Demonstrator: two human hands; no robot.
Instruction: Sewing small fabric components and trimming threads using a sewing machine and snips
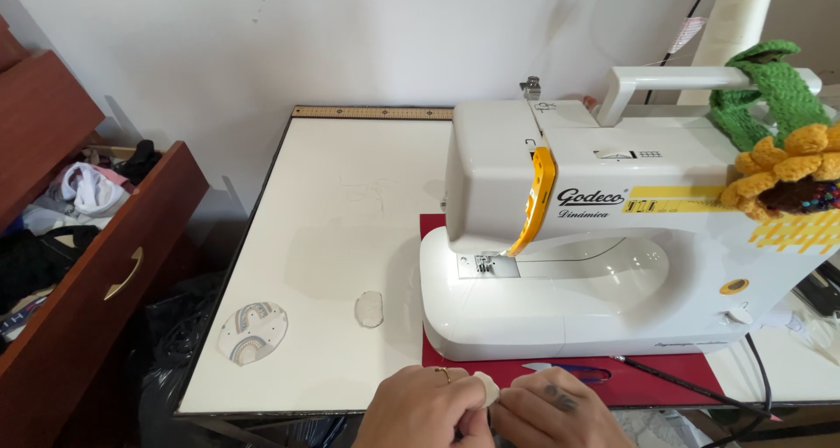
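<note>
Pinching small white fabric piece (486, 388): left hand (424, 409) and right hand (556, 410), fingers closed on it, before sewing machine (612, 238).

Dark script logo (591, 197) printed on the white front of the sewing machine, just right of the orange-yellow thread guard, with a smaller line of script beneath it. To its right, a long yellow label strip (675, 199) running along the machine's upper arm, bearing a small dark block of markings near its left end, partly hidden at the right by a crocheted sunflower. Lower right, a patch of slanted yellow stripes (794, 233) on the machine body. Small dark stitch markings (648, 154) on the top face beside a dial slot. No packages or screens visible.
</note>
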